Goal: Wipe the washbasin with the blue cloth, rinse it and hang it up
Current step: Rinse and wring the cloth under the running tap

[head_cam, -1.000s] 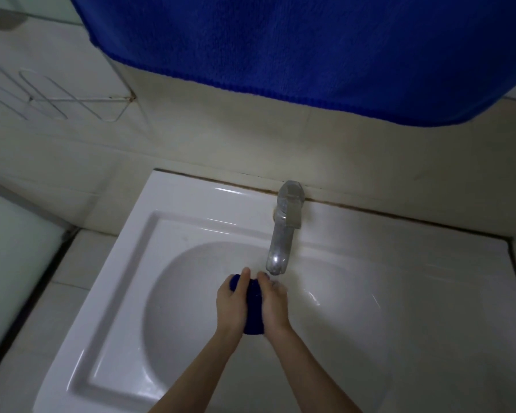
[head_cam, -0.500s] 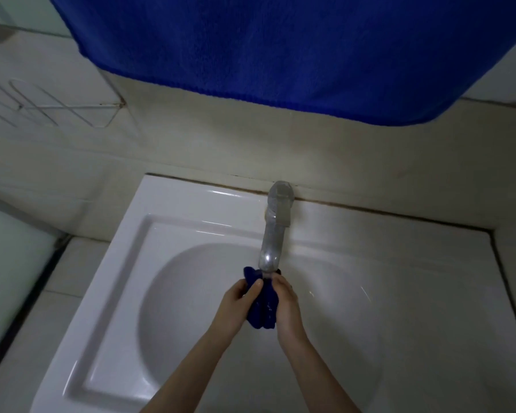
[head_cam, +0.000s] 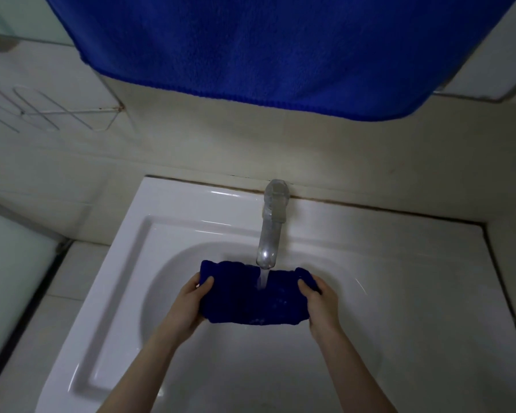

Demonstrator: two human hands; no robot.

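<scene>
The person holds the blue cloth (head_cam: 252,295) spread out sideways over the bowl of the white washbasin (head_cam: 125,263), just under the spout of the chrome tap (head_cam: 270,234). The left hand (head_cam: 189,302) grips the cloth's left end, thumb on top and fingers curled beneath. The right hand (head_cam: 320,304) grips the right end the same way, so the cloth hangs stretched between the two hands with its lower edge sagging a little. A thin stream of water (head_cam: 262,278) runs from the spout and lands on the upper middle of the cloth, slightly right of centre. The tap stands at the back rim of the basin, against the tiled wall (head_cam: 191,150). Above, a large blue towel (head_cam: 280,46) hangs across the top of the view, its hem curving well above the tap. A white wire rack (head_cam: 57,113) is fixed to the wall at the left, apart from the basin.
</scene>
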